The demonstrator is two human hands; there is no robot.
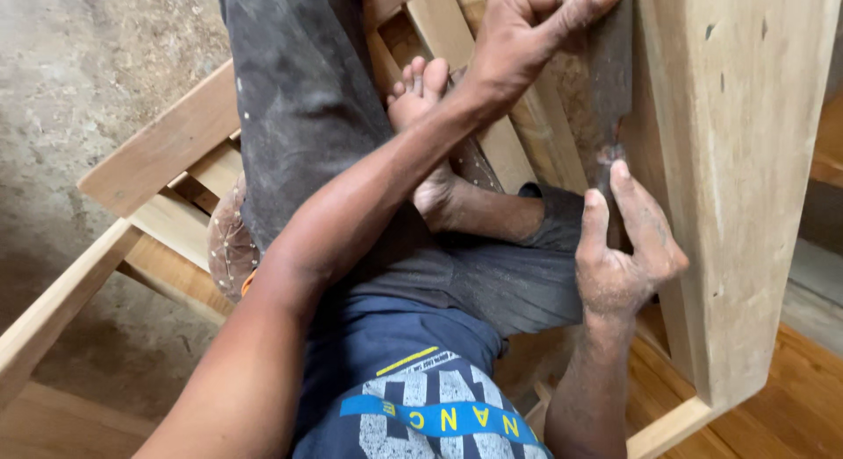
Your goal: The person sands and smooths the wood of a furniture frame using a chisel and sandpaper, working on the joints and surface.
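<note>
A dark, rusty flat metal blade (pixel 608 90) lies against the edge of a thick pale wooden plank (pixel 733 178) at the right. My left hand (pixel 527 33) presses its fingers on the blade's upper part. My right hand (pixel 623 257) grips the blade's lower end, thumb and fingers pointing up along the plank's edge. My bare foot (pixel 426 117) rests on wooden slats between my arms. I wear dark dusty trousers (pixel 299 99) and a blue printed shirt (pixel 413 389).
A wooden frame of pale slats (pixel 162 152) extends to the left over a dusty concrete floor (pixel 97 55). Orange-brown boards (pixel 790 406) lie at the lower right. A worn sandal (pixel 230 244) shows under my leg.
</note>
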